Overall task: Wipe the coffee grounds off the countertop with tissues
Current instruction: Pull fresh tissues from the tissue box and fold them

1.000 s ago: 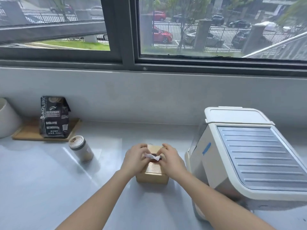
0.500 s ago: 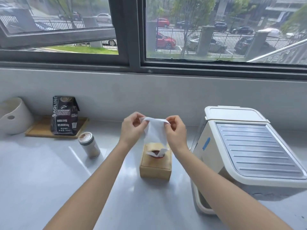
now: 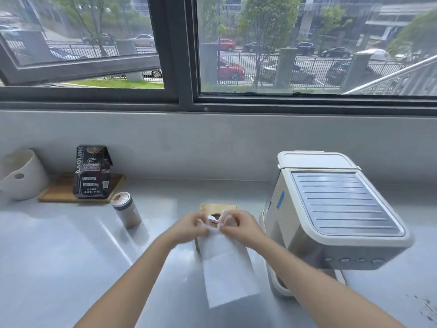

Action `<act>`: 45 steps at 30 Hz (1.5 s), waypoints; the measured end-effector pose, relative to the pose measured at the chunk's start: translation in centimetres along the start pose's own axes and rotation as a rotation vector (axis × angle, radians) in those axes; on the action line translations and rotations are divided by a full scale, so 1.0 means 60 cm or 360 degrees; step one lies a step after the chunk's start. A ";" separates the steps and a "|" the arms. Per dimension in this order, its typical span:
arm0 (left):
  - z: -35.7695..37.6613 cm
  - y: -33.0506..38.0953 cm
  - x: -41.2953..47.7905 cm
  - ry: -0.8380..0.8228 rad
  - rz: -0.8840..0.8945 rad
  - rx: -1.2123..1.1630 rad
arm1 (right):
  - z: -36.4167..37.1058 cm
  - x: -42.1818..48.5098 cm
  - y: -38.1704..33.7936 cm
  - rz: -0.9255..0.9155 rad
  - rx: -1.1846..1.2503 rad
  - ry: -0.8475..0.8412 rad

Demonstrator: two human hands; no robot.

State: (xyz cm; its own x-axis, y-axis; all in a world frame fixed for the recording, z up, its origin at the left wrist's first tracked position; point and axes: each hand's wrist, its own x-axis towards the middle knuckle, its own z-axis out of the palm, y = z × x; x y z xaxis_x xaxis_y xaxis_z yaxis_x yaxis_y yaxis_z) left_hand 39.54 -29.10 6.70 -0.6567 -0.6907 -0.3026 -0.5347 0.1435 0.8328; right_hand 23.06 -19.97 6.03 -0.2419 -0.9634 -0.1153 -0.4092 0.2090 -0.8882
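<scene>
Tissue [image 3: 227,268] hangs pinched by both my hands [image 3: 189,227] [image 3: 238,227] — grounds [image 3: 423,308] lie far right, nearer my right hand.

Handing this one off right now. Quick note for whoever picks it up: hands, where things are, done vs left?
Left hand and right hand: both pinch the top edge of one tissue, which hangs in front of the wooden tissue box.
Tissue box sits mid-counter, just left of the coffee machine; another tissue pokes out of its slot.
Coffee grounds: dark specks on the countertop at the far right, in front of the machine.
Done: one tissue pulled free.
Left: carry it to the grounds and wipe; nothing wiped yet.
</scene>
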 end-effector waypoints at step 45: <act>-0.082 0.114 0.002 0.0762 0.0632 -0.0564 | -0.038 0.053 -0.121 -0.0439 0.0387 0.0699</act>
State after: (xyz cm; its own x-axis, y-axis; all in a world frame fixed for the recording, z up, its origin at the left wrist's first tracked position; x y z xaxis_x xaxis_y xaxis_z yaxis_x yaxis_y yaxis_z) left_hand 38.40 -31.70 14.66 -0.4167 -0.8811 0.2237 -0.0452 0.2659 0.9629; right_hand 23.24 -24.18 13.09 -0.5189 -0.8061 0.2845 -0.3072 -0.1347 -0.9421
